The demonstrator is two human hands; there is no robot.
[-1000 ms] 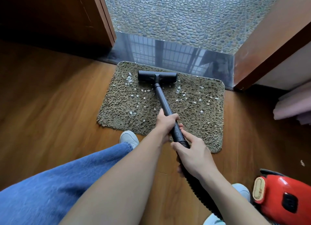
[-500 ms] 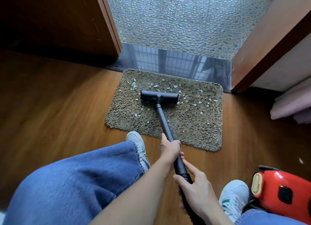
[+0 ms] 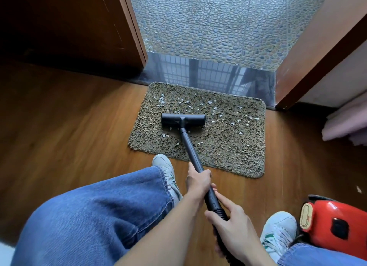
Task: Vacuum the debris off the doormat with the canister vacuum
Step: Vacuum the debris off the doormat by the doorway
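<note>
Daylight enters from far ahead of the left hand [image 3: 198, 180], brightest on the grey pebble-patterned tile floor [image 3: 218, 27]. The glossy dark stone threshold [image 3: 208, 75] mirrors a window grille. Left of that hand, the brown wooden floor [image 3: 69, 116] sinks into deep shadow. The matte black vacuum tube [image 3: 191, 148] carries a pale sheen. The brown wooden door frames [image 3: 133, 23] lean outward from wide-angle distortion; the right hand [image 3: 236, 228] looks slightly soft.

wooden floor [image 3: 69, 126] | doormat [image 3: 228, 150] lying flat | red canister vacuum [image 3: 337, 226] at right | white scrap [image 3: 358, 189] near it
</note>
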